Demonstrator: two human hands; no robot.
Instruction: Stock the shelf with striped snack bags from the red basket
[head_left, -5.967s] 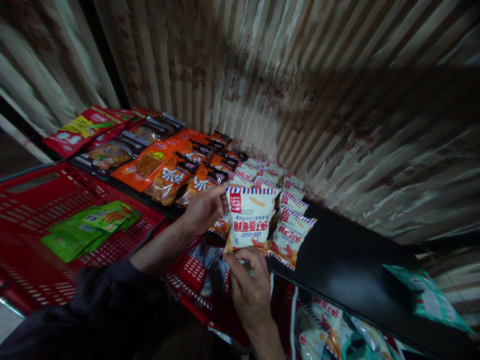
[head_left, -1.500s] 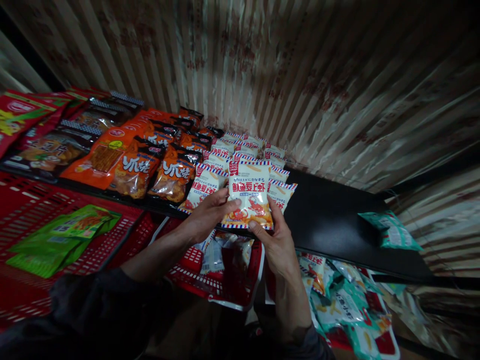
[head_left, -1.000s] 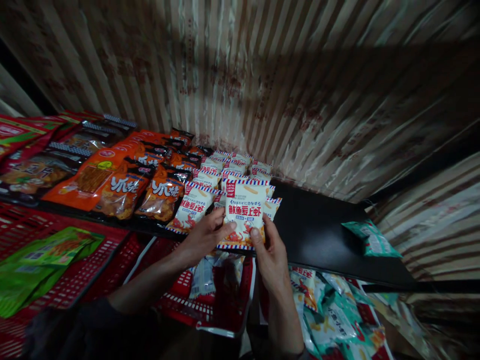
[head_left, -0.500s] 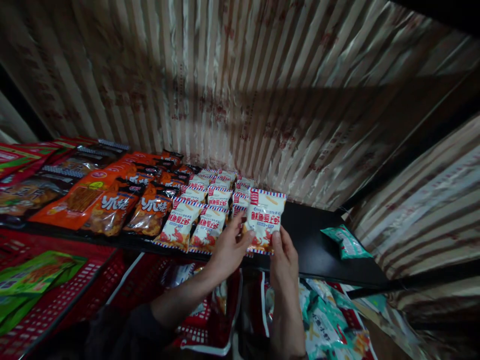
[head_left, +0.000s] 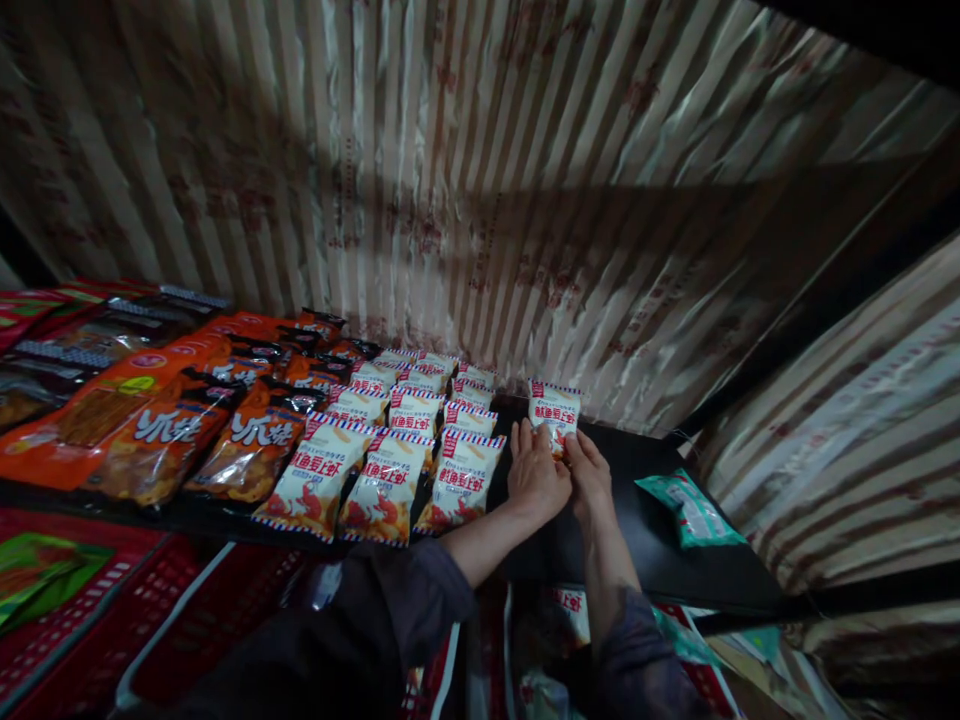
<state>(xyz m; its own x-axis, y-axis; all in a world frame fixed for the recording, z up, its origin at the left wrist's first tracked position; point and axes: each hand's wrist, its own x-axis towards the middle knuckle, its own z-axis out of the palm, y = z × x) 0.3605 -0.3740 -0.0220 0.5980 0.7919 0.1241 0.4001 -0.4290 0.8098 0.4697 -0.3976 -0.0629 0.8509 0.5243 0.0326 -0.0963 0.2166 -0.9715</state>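
A small white snack bag (head_left: 555, 407) with red lettering and a striped top edge stands at the back of the black shelf, to the right of its matching bags. My left hand (head_left: 536, 472) holds its lower left side, the fingers partly hidden from view. At the lower right edge of the same bag, my right hand (head_left: 589, 466) grips with thumb and fingers. Just left of my hands, matching white bags (head_left: 462, 480) stand in three rows running front to back, leaning on one another.
Orange and black snack bags (head_left: 259, 440) fill the shelf's left part. A teal bag (head_left: 691, 508) lies at the right end of the black shelf (head_left: 637, 540). Red baskets (head_left: 142, 610) holding more packets sit below. A striped sheet (head_left: 450, 200) hangs behind.
Both hands have moved the white bag away from me and slightly right, from above the shelf's front to its back. The view has shifted a little, and my forearms reach farther in.
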